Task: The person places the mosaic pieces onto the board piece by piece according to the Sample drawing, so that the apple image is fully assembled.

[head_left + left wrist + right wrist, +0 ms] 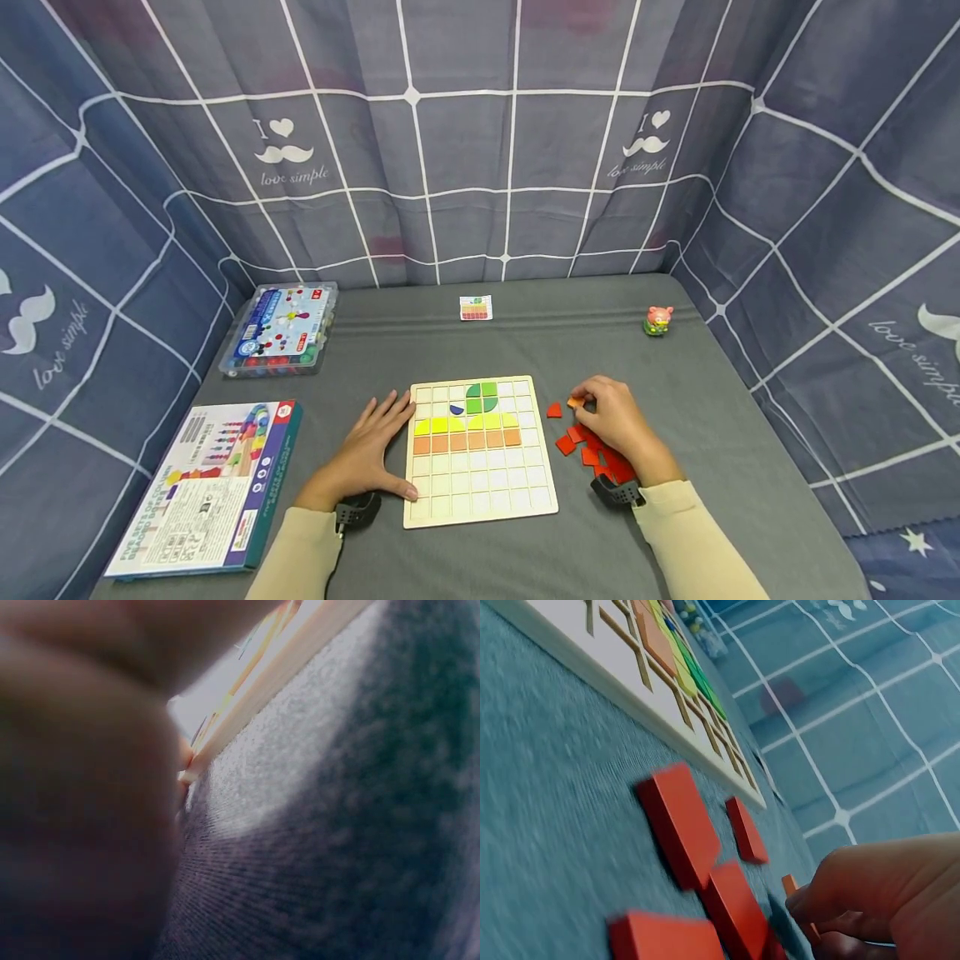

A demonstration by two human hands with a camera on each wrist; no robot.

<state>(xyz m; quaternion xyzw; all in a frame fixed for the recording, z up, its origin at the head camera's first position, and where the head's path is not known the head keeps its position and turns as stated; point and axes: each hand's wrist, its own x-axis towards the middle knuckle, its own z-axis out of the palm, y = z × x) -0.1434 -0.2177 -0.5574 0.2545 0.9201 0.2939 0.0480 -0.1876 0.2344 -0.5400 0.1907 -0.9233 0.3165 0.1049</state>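
L hand [371, 450] flat by grid board [480, 500]; R hand [617, 419] pinches orange tile [575, 402] over red tiles [572, 442].

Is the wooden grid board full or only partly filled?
Partly filled: the wooden grid board carries green, yellow and orange tiles in its upper rows only; the lower cells are bare.

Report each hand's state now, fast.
Left hand: open, flat beside the wooden grid board, thumb against its edge.
Right hand: fingers pinch a small orange tile.
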